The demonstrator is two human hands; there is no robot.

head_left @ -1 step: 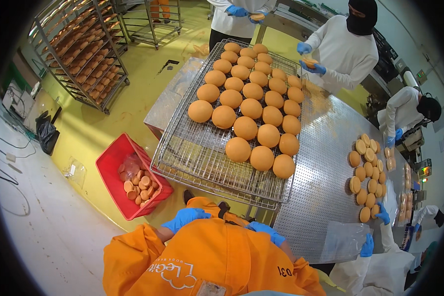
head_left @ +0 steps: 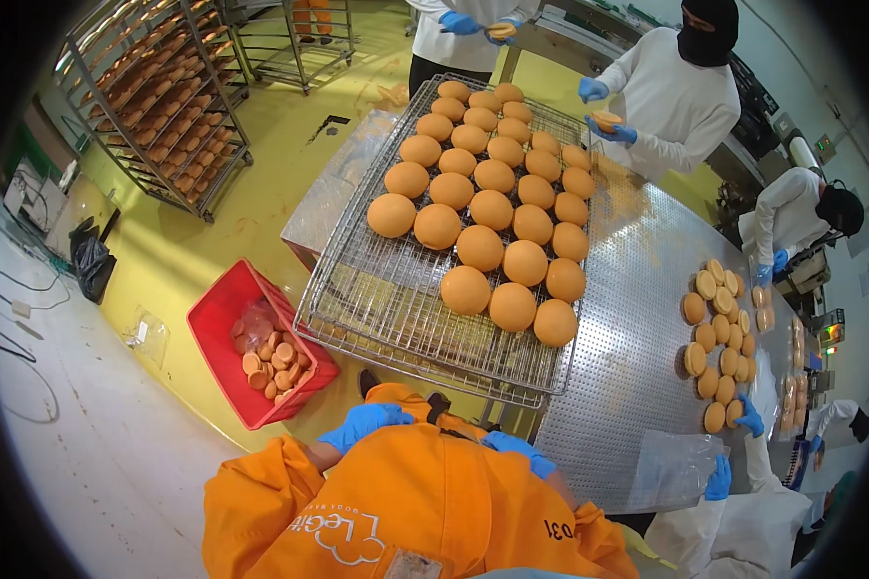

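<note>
My left hand (head_left: 367,427), in a blue glove, rests against the front of my orange garment (head_left: 406,482) at the waist. Its fingers lie stretched toward the middle and it holds nothing I can see. On the other side of my waist, my gloved right hand (head_left: 519,452) lies flat in the same way, partly hidden by the garment. Beyond both hands stands a stack of wire racks (head_left: 377,323), apart from them. Rows of round golden-brown buns (head_left: 494,177) cover most of the top rack, with bare wire at its near left.
A red crate (head_left: 224,323) on the floor at left holds loose buns. The perforated metal table (head_left: 608,318) on the right bears more buns and a clear plastic sheet (head_left: 668,471). Several gloved co-workers stand around it. A wheeled rack (head_left: 169,106) of buns stands far left.
A co-worker across the table has shifted their hands slightly around a bun. My own hands stay at my waist.
</note>
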